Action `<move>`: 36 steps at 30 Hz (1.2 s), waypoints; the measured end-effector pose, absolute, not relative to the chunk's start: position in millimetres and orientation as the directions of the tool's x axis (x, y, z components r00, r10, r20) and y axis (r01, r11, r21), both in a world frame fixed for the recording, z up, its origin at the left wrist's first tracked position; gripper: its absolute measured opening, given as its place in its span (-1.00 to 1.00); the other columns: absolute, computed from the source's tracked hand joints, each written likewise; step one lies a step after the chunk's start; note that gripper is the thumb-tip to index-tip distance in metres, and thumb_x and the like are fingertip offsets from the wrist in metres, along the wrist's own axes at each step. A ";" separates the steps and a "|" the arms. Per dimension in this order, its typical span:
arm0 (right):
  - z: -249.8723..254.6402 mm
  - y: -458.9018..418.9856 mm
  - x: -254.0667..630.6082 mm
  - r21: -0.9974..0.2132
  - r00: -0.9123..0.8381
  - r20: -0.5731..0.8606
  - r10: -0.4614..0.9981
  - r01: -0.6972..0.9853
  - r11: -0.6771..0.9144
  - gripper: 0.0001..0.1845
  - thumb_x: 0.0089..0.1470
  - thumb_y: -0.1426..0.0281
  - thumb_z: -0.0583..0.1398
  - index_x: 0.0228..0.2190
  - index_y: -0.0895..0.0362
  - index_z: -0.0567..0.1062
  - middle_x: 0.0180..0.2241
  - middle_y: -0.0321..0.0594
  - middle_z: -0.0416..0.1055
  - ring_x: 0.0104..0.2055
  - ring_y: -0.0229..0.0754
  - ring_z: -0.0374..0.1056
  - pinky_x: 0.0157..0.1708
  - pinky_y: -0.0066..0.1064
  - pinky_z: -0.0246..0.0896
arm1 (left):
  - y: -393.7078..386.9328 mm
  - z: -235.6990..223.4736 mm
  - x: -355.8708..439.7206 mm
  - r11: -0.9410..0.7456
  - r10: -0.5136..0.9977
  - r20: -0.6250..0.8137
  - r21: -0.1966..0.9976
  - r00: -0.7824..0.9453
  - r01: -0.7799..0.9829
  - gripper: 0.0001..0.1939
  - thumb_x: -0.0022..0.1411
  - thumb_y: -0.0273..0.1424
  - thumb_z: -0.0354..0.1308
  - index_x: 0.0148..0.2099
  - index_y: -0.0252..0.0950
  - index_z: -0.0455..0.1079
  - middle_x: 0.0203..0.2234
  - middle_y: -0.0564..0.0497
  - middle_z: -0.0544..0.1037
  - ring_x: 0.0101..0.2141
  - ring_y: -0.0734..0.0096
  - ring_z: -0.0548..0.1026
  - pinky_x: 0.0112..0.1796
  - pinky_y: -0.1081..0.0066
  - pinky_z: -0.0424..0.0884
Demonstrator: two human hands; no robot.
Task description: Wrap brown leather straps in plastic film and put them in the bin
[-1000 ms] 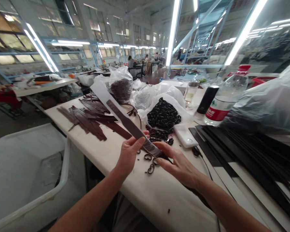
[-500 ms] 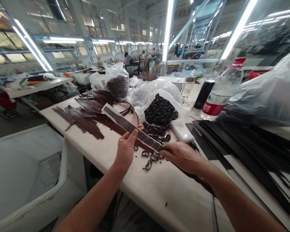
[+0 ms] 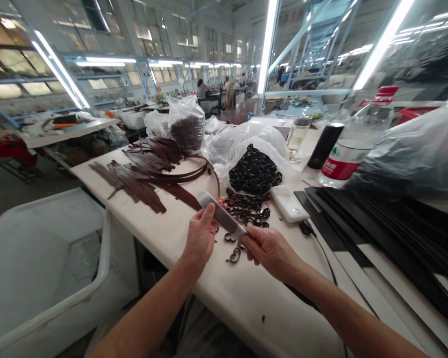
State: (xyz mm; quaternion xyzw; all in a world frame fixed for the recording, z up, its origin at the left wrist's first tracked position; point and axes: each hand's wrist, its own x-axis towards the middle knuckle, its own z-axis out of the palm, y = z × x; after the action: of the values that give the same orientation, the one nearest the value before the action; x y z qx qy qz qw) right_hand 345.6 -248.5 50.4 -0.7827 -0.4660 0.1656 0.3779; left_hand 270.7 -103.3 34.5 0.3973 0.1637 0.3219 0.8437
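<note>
A dark strip with a whitish, film-like face [image 3: 227, 219] stretches between my two hands over the table. My left hand [image 3: 199, 241] pinches it near its far end, thumb on top. My right hand [image 3: 272, 249] is closed around the near end, fingers curled under. Beneath the strip lie loose dark curled loops [image 3: 234, 255], with more small loops [image 3: 246, 206] heaped just beyond. Past my left hand, a brown strip [image 3: 181, 195] lies on the table, leading to a pile of brown strips [image 3: 134, 186].
An opened plastic bag of black loops [image 3: 254, 170] stands behind, beside a white power bank [image 3: 290, 205] and a cable plug [image 3: 306, 227]. Rightward are a water bottle [image 3: 345, 154], a black cylinder [image 3: 324, 145] and long black strips [image 3: 377, 223]. A white bin [image 3: 106, 258] stands at left.
The length of strip beyond my left hand has become much shorter. My right hand has drawn a little closer to my left. The view has shifted slightly.
</note>
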 end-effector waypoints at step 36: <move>47.0 -250.8 353.8 -0.695 0.401 -0.085 0.912 0.632 -0.342 -0.61 0.26 0.20 0.03 -0.52 0.10 0.39 -0.60 -0.33 0.44 -0.57 -0.30 0.32 -0.51 -0.50 0.07 | -63.8 35.5 230.2 0.495 0.663 -0.051 0.779 0.747 -0.385 -0.63 -0.01 -0.26 0.41 -0.14 -0.26 0.55 -0.20 -0.03 0.63 -0.27 0.40 0.56 -0.22 0.42 0.45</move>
State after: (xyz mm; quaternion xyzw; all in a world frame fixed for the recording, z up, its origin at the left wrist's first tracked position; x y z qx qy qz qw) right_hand 353.8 -250.8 47.0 -0.7837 -0.4925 0.2388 0.2935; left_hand 230.2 -63.8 35.5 0.3962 0.1749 0.3094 0.8466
